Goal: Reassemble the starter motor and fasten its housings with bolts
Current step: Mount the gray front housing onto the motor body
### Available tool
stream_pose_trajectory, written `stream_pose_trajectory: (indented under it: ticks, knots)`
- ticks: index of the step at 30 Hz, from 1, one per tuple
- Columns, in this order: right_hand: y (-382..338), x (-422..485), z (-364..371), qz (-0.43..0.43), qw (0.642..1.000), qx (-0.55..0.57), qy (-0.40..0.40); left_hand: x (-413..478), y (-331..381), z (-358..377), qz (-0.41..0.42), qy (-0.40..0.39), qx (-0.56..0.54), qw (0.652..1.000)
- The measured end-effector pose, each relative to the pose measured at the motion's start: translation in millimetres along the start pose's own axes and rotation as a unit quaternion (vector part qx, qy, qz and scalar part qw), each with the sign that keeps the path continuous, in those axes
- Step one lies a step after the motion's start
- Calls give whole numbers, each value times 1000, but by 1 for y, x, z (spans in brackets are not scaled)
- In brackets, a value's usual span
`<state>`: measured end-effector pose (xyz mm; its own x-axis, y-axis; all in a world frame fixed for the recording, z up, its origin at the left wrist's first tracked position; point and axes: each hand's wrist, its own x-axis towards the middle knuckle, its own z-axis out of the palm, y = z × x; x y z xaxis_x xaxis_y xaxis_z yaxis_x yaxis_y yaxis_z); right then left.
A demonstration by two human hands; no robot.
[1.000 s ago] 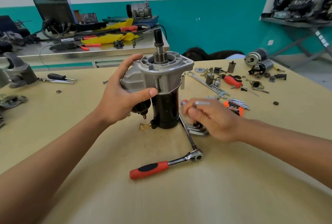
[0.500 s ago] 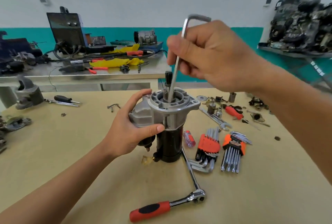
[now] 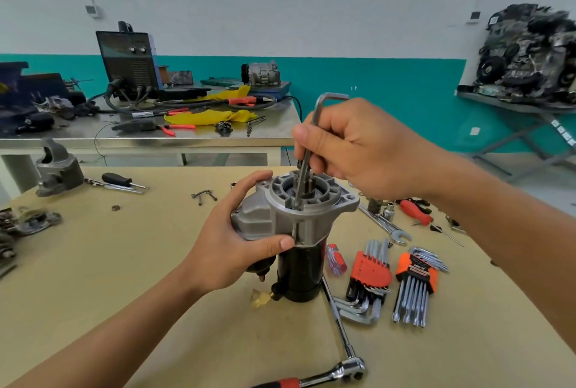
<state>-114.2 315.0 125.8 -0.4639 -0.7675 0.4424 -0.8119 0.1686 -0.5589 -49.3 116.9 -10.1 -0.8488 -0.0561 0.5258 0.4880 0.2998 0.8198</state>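
The starter motor [image 3: 299,232] stands upright on the wooden table [image 3: 124,278], black body below and grey aluminium nose housing on top. My left hand [image 3: 240,244] grips the housing from the left, thumb across its front. My right hand [image 3: 358,151] holds an L-shaped hex key [image 3: 311,144] upright above the motor. The key's long end reaches down into the front rim of the housing, beside the pinion shaft. The bolt head under the key tip is hidden.
Two orange hex key sets [image 3: 371,275] [image 3: 416,281] lie right of the motor, a ratchet with extension [image 3: 346,369] in front, a spanner [image 3: 383,225] and red screwdrivers behind. Loose bolts [image 3: 202,196] and a spare housing [image 3: 57,169] sit at the left. A steel bench stands beyond.
My right hand picked a hex key from the table, lifted it above the motor and lowered its tip into the housing rim. My left hand kept its grip on the housing.
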Motion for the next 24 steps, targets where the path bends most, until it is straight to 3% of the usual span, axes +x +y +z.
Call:
stream_pose_trajectory:
  ticks: [8,10,12,14,15,17,19,24]
  knots:
    - [3,0,3,-9,1000,23,1,-1,0,1,12,-9,-3,1000]
    - [4,-6,0,-13,990,104,89,-1,0,1,14,-12,1,1000]
    - [14,-17,-8,10,953,201,227,-3,0,1,12,-7,12,1000]
    - [30,-32,-6,91,929,182,309,-5,0,1,10,-1,19,1000]
    - [40,-42,1,149,935,127,294,-5,-1,0,10,-1,21,1000]
    - [62,-64,21,244,952,8,183,-7,-3,-4,14,0,21,1000]
    - [80,-83,40,287,950,-38,114,-11,-7,-8,16,7,7,1000]
    - [79,-84,74,266,951,34,155,-25,-12,-10,-2,54,-46,997]
